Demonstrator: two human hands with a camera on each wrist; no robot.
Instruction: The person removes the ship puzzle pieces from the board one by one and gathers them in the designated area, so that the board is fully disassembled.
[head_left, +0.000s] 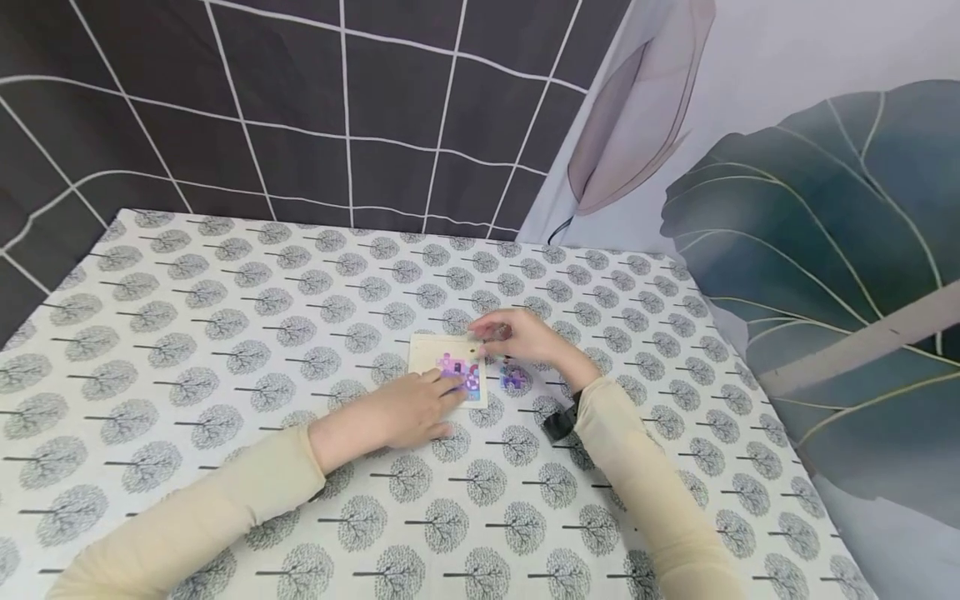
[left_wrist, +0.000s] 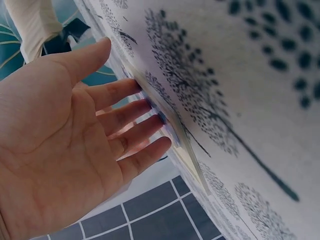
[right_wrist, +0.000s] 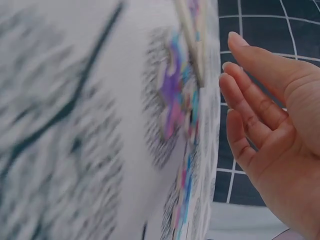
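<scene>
A cream puzzle board [head_left: 423,343] lies flat on the table, its partly filled picture made of pink and purple jigsaw pieces [head_left: 453,363]. My left hand [head_left: 415,408] reaches over the near left part of the board, fingertips resting on the pieces, palm raised. In the left wrist view its fingers [left_wrist: 132,137] are extended against the board's face. Over the board's right edge hovers my right hand [head_left: 521,336], fingers loosely bent. The right wrist view shows nothing between its fingers [right_wrist: 250,105]. Just right of the board sits a loose purple jigsaw piece [head_left: 513,377].
More colourful pieces [right_wrist: 184,192] lie on the table past the purple one in the right wrist view. A white tablecloth [head_left: 247,367] printed with grey trees covers the table. Behind stands a dark grid-patterned curtain [head_left: 292,108]. My right wrist wears a black device [head_left: 558,425].
</scene>
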